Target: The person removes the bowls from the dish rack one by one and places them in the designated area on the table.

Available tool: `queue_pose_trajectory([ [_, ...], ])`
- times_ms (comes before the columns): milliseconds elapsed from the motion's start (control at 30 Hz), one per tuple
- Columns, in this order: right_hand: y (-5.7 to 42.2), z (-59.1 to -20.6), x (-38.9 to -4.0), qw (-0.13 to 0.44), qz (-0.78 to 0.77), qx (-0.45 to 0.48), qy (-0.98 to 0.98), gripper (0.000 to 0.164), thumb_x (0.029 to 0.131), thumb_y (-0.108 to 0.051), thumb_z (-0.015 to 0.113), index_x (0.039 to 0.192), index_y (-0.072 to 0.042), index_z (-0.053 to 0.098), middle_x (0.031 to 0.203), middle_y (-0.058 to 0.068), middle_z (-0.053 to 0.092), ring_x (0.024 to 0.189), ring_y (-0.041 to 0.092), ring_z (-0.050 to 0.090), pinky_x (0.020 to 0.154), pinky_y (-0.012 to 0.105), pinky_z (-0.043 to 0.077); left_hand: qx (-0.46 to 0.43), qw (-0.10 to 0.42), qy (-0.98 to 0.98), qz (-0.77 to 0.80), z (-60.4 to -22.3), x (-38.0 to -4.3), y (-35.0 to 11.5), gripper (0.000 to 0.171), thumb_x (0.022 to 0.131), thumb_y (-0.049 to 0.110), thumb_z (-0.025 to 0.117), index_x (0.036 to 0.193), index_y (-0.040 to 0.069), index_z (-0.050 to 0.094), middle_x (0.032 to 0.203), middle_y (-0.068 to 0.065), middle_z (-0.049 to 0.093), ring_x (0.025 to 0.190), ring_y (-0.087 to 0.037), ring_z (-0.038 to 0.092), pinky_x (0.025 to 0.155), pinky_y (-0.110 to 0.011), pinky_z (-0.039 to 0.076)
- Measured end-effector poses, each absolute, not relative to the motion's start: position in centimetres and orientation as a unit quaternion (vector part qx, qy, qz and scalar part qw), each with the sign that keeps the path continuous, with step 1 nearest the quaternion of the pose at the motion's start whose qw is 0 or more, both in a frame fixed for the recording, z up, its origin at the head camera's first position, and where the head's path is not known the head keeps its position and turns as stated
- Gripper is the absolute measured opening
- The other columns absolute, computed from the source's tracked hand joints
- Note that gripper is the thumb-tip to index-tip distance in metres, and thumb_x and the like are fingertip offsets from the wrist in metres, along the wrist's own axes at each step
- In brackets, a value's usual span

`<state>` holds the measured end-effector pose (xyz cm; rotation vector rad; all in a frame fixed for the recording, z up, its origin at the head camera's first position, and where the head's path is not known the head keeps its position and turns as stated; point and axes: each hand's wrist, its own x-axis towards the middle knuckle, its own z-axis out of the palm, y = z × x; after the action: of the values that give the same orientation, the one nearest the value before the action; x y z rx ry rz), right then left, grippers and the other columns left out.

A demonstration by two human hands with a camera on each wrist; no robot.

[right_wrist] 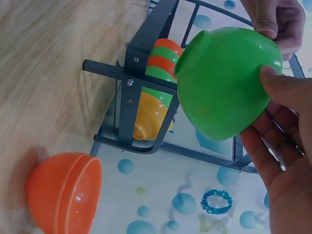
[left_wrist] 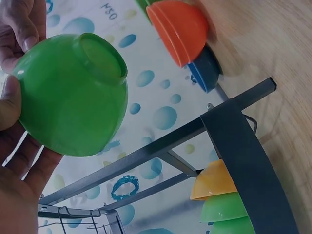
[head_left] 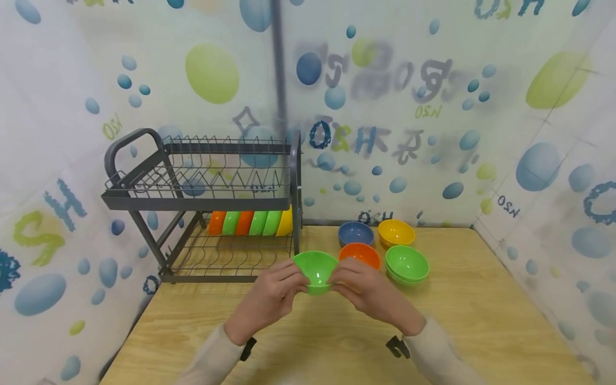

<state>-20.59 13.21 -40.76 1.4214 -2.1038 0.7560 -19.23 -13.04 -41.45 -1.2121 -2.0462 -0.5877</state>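
Observation:
A green bowl (head_left: 316, 270) is held up over the front middle of the table, its hollow facing up and toward the head camera. My left hand (head_left: 276, 289) pinches its left rim, thumb outside in the left wrist view. On the opposite side my right hand (head_left: 368, 291) grips the rim the same way. Both wrist views show the bowl's underside and foot ring, with the thumbs close to each other. Just behind my right hand stand orange bowls (head_left: 360, 255), one nested in another, partly covered by the fingers in the head view.
A dark two-tier dish rack (head_left: 202, 203) stands at the back left. Several orange, green and yellow bowls (head_left: 244, 223) line its lower tier on edge. Right of it sit a blue bowl (head_left: 356, 234), a yellow bowl (head_left: 397, 233) and stacked green bowls (head_left: 407, 264) on the wooden table (head_left: 481, 299).

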Motion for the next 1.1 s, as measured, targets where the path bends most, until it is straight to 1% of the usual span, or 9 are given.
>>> queue_pose_trajectory([
  [300,14.3,-40.5,-20.7,0.237,0.296,0.515,-0.769,0.013,0.092,-0.011,0.077,0.104,-0.013,0.075,0.105,-0.004,0.07,0.096,0.009,0.063,0.089,0.013,0.052,-0.466,0.32,-0.791,-0.232,-41.5,-19.6,-12.5,0.018,0.087,0.007,0.081,0.101,0.015,0.074,0.102,0.006,0.072,0.097,-0.012,0.062,0.086,-0.024,0.058],
  [500,14.8,-40.3,-20.8,0.25,0.297,0.52,-0.761,0.025,0.081,0.001,0.083,0.101,-0.012,0.076,0.101,-0.003,0.07,0.093,0.01,0.062,0.084,0.014,0.053,-0.472,0.314,-0.777,-0.276,-41.5,-19.9,-12.3,0.018,0.089,0.009,0.08,0.104,0.015,0.074,0.103,0.007,0.068,0.101,-0.012,0.057,0.092,-0.025,0.053],
  [633,15.6,-40.1,-21.1,0.274,0.293,0.512,-0.76,0.007,0.095,-0.017,0.074,0.098,-0.011,0.077,0.098,-0.003,0.071,0.089,0.011,0.062,0.08,0.013,0.052,-0.457,0.318,-0.762,-0.331,-41.3,-20.6,-11.9,0.025,0.085,0.006,0.083,0.108,0.01,0.073,0.111,-0.002,0.067,0.113,-0.019,0.058,0.101,-0.029,0.051],
  [700,16.1,-40.1,-21.3,0.283,0.297,0.504,-0.76,0.02,0.1,-0.027,0.065,0.097,-0.01,0.077,0.097,-0.002,0.071,0.089,0.012,0.061,0.079,0.013,0.052,-0.435,0.332,-0.758,-0.355,-41.2,-21.1,-11.8,0.029,0.085,0.004,0.083,0.112,0.008,0.072,0.116,-0.006,0.067,0.117,-0.022,0.058,0.104,-0.032,0.05],
  [867,17.7,-40.0,-21.7,0.298,0.293,0.479,-0.773,0.005,0.091,-0.012,0.078,0.096,-0.009,0.077,0.096,-0.001,0.07,0.089,0.013,0.06,0.079,0.013,0.051,-0.349,0.362,-0.764,-0.405,-41.0,-22.5,-11.9,0.033,0.09,0.006,0.078,0.121,0.007,0.069,0.122,-0.01,0.066,0.118,-0.025,0.059,0.103,-0.036,0.051],
  [933,18.3,-40.0,-21.9,0.299,0.285,0.47,-0.78,0.017,0.083,0.0,0.083,0.096,-0.009,0.077,0.097,-0.001,0.07,0.09,0.013,0.06,0.081,0.011,0.05,-0.316,0.367,-0.765,-0.424,-40.9,-23.2,-12.1,0.033,0.092,0.006,0.076,0.123,0.005,0.068,0.121,-0.012,0.065,0.114,-0.026,0.06,0.1,-0.038,0.052],
  [1000,18.8,-40.1,-22.2,0.302,0.28,0.461,-0.786,0.019,0.082,0.001,0.084,0.096,-0.01,0.077,0.097,-0.001,0.07,0.09,0.013,0.06,0.083,0.009,0.049,-0.286,0.366,-0.765,-0.447,-40.9,-23.8,-12.3,0.033,0.094,0.006,0.074,0.125,0.002,0.066,0.121,-0.014,0.065,0.112,-0.027,0.061,0.096,-0.041,0.054],
  [1033,19.1,-40.2,-22.3,0.306,0.278,0.456,-0.788,0.029,0.075,0.008,0.086,0.096,-0.01,0.077,0.097,-0.002,0.07,0.09,0.013,0.061,0.085,0.008,0.049,-0.272,0.365,-0.762,-0.461,-40.8,-24.0,-12.3,0.033,0.094,0.006,0.073,0.125,0.0,0.064,0.121,-0.014,0.065,0.111,-0.028,0.062,0.096,-0.043,0.055],
  [1100,19.7,-40.3,-22.5,0.312,0.272,0.444,-0.795,0.036,0.07,0.011,0.087,0.096,-0.011,0.077,0.097,-0.003,0.069,0.089,0.013,0.061,0.086,0.006,0.048,-0.243,0.35,-0.759,-0.493,-40.7,-24.4,-12.3,0.034,0.097,0.009,0.071,0.128,-0.001,0.062,0.122,-0.016,0.063,0.113,-0.03,0.061,0.097,-0.049,0.056],
])
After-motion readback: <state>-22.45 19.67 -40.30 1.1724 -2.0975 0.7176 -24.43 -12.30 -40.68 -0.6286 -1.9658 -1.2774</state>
